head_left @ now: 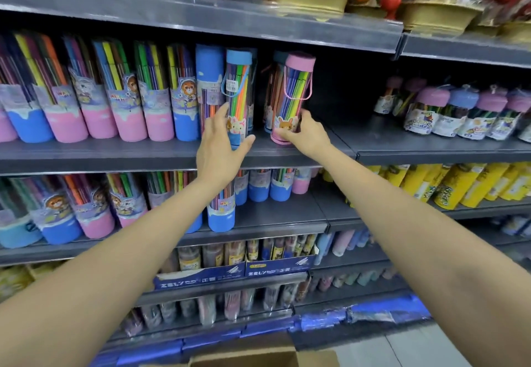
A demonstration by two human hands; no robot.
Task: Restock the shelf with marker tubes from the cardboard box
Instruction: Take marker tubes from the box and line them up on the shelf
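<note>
both forearms outstretched, left hand [219, 148] around blue-capped tube [238, 93], right hand [305, 133] around pink-capped tube [293, 93]

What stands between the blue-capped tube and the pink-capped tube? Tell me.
In the head view, mostly a dark gap of bare shelf separates the blue-capped tube from the pink-capped tube; another tube stands behind, beside the pink-capped one.

We saw a blue-capped marker tube [238, 90] with bright orange and green pens, a pink-capped tube [293, 95] (cartoon bunnies on both), on a dark grey shelf [120, 154].
</note>
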